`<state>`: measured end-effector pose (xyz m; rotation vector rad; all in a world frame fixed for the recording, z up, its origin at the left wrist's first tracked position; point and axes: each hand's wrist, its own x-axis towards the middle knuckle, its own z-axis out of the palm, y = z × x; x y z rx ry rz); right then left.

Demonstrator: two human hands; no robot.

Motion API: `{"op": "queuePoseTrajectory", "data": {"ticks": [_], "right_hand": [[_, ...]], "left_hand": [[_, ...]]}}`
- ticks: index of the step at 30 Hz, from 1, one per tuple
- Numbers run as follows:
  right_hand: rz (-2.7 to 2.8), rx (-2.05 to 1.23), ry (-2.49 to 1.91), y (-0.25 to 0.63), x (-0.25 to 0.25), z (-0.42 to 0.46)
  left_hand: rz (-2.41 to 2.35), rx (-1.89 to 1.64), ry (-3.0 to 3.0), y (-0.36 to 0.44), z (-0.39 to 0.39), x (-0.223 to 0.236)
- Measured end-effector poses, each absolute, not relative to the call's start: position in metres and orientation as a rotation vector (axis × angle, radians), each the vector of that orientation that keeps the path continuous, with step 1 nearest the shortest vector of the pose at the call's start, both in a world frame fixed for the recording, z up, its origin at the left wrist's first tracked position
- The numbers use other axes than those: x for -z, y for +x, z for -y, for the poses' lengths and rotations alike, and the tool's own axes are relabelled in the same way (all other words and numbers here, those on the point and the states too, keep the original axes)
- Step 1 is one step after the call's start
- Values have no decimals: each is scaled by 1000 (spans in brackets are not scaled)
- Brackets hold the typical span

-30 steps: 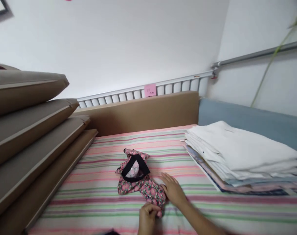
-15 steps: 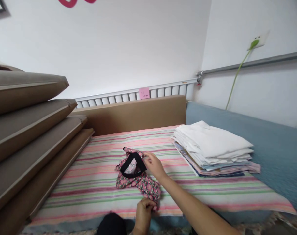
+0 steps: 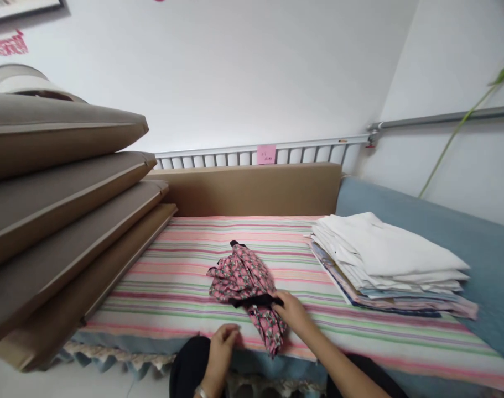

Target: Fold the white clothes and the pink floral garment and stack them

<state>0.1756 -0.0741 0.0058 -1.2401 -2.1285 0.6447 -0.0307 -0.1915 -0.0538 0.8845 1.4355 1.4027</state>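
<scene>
A pink floral garment [image 3: 243,271] with a black band [image 3: 255,300] lies crumpled on the striped sheet. The band's opening is turned away from me, and part of the floral cloth hangs toward the bed's front edge. My right hand [image 3: 291,310] pinches the right end of the band. To the left of the cloth's lower end, my left hand [image 3: 223,345] is apart from it, fingers loosely bent, with nothing seen in them.
A stack of folded white and coloured cloths [image 3: 388,249] lies on the right of the striped sheet [image 3: 160,265]. Several thick cushions [image 3: 69,210] are piled at left. A brown padded panel [image 3: 255,190] and a radiator [image 3: 218,159] stand behind; a blue bolster [image 3: 426,221] runs along the right.
My left hand has let go of the garment's lower end and moved left. My right hand has taken the black band and pulled it toward me, folding the opening over.
</scene>
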Motion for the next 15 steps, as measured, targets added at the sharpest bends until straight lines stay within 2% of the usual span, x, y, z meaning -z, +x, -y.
{"op": "queuePoseTrajectory", "data": {"ticks": [5, 10, 15], "right_hand": [[1876, -758, -1346, 229, 39, 102], [1872, -737, -1310, 227, 40, 118], [1863, -723, -1276, 225, 41, 123]], "left_hand": [[-1350, -1430, 637, -38, 182, 54], [-1305, -1382, 341, -38, 183, 43], [-1346, -1332, 315, -40, 182, 34]]}}
